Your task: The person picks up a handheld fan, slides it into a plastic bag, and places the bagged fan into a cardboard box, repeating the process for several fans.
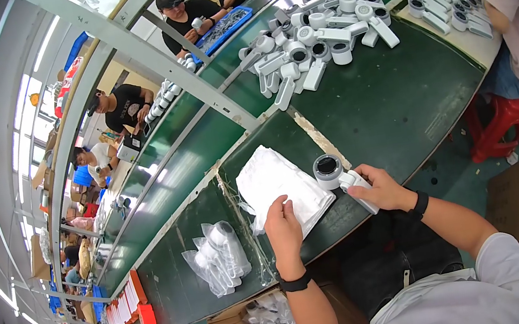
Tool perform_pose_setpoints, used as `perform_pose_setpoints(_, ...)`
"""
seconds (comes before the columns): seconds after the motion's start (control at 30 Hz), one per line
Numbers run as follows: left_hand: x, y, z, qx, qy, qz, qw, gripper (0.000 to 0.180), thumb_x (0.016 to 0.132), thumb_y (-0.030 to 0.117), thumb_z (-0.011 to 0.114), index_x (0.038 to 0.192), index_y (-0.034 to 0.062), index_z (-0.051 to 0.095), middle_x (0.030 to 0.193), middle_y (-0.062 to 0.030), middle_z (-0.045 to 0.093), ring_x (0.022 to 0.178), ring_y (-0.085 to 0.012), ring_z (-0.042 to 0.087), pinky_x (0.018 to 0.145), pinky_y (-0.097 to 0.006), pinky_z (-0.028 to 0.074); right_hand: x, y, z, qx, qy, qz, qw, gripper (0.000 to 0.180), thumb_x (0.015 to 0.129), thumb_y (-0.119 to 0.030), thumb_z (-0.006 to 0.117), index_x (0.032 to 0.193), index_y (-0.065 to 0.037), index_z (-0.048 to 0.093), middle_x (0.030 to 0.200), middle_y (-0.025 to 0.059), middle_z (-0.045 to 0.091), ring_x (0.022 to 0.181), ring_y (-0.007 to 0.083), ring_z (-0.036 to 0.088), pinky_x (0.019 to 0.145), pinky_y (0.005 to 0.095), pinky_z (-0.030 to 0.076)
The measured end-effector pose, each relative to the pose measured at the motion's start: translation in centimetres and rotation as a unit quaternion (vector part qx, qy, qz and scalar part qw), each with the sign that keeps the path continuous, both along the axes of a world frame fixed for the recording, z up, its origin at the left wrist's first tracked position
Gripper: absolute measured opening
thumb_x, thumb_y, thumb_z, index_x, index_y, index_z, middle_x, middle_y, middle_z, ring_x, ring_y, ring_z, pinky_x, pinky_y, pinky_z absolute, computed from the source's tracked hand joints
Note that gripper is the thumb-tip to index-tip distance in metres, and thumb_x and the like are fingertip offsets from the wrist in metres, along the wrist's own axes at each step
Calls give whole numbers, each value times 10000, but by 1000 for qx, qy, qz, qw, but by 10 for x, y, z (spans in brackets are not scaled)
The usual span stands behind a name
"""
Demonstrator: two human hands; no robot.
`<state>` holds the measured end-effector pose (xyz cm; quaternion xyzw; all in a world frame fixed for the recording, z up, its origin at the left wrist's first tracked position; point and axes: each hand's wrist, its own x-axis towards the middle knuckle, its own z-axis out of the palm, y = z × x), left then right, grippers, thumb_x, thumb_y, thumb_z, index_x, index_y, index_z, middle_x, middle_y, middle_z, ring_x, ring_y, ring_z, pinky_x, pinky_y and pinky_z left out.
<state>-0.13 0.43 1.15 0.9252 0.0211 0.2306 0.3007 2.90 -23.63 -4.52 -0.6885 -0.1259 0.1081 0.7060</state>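
At twelve o'clock, your right hand (377, 187) has fingers closed around a white device (328, 166); your left hand (283, 227) is half-bent by the white stack (280, 182), its hold I cannot tell. Beyond this stack stands a device heap (324, 33); the counter (412, 97) carries bagged devices (218, 257) at ten.

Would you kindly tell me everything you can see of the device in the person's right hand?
The device looks like smooth plastic: a round, pale grey head with a dark face and lighter inner ring, and a white handle. The right hand grips the handle; the head points leftward, its dark face up. It is just right of the white stack; whether it touches that or the table is unclear.
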Motion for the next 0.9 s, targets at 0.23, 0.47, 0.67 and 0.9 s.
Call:
perform_pose_setpoints(0.23, -12, 6, 3, 30, 83, -35, 995, 253, 811, 125, 697, 1030, 4, 662, 852, -131, 652, 772, -279, 599, 715, -366, 481, 0, 0, -2, 12, 3, 4, 1000, 494, 832, -365, 720, 1119, 9, 569, 970, 89, 655, 874, 135, 613, 780, 294, 496)
perform_pose_setpoints(0.47, -9, 4, -4, 89, 29, -52, 994, 154, 809, 121, 686, 913, 9, 695, 858, -163, 660, 785, -309, 623, 704, -379, 494, -4, 1, 4, -2, 3, 18, 1000, 499, 826, -355, 728, 1124, 11, 566, 976, 92, 653, 880, 137, 612, 780, 293, 496)
perform_pose_setpoints(0.67, -8, 4, -3, 69, 64, -41, 995, 156, 864, 139, 617, 900, 8, 694, 875, -176, 656, 875, -362, 592, 770, -421, 470, -12, 6, 20, 15, -3, 20, 1000, 486, 834, -333, 725, 1135, 11, 559, 980, 81, 648, 882, 128, 606, 782, 289, 493)
perform_pose_setpoints(0.9, -6, 8, -1, 13, 70, -20, 997, 167, 876, 118, 597, 940, -10, 685, 901, -213, 669, 837, -397, 620, 760, -412, 496, -19, 26, 37, 62, 24, 64, 996, 447, 848, -300, 717, 1125, 11, 555, 985, 65, 628, 874, 112, 586, 775, 278, 483)
